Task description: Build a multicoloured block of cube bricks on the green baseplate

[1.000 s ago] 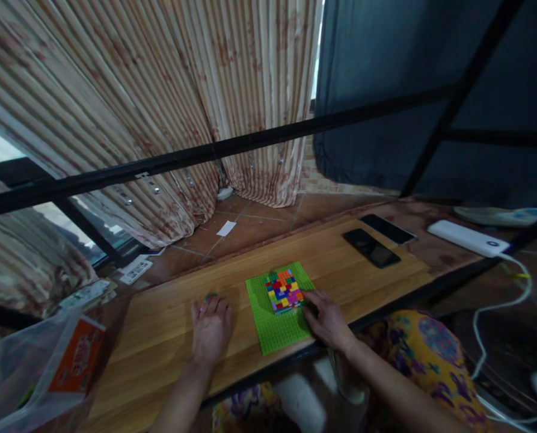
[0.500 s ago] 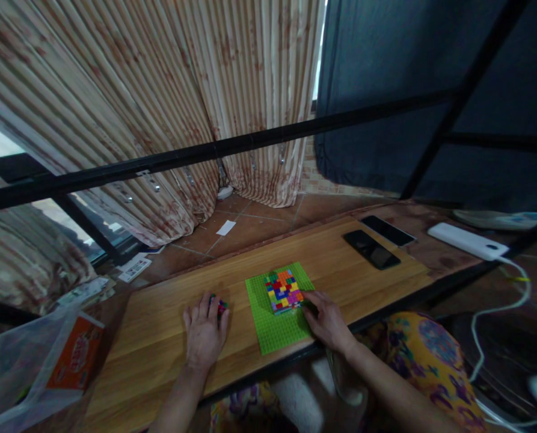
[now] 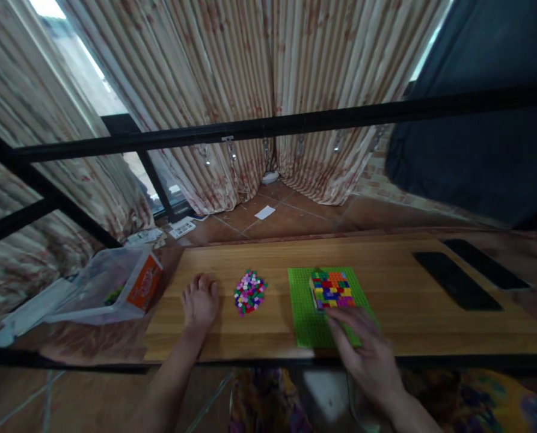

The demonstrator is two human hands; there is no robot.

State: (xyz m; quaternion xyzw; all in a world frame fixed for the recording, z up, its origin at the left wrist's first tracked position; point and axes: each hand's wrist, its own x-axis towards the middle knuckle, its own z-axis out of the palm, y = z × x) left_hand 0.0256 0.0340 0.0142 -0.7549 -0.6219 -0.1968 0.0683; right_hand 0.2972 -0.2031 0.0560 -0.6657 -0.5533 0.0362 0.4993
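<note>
A green baseplate (image 3: 305,313) lies on the wooden tabletop (image 3: 385,300), with a block of small coloured bricks (image 3: 332,288) built on its far right part. To its left sits a loose pile of small coloured bricks (image 3: 249,292). My left hand (image 3: 200,304) rests flat on the wood left of that pile, fingers stretched out and holding nothing. My right hand (image 3: 368,355) hovers over the baseplate's near right corner, fingers extended toward the built block and slightly blurred.
Two dark phones (image 3: 457,280) lie at the right of the tabletop. A clear plastic bag with an orange box (image 3: 142,287) sits off the table's left end. Black metal bars (image 3: 268,126) cross the view; curtains hang behind.
The view has swung to the left. My left hand slid left and uncovered the loose brick pile. My right hand drew back from the built block toward the near edge.
</note>
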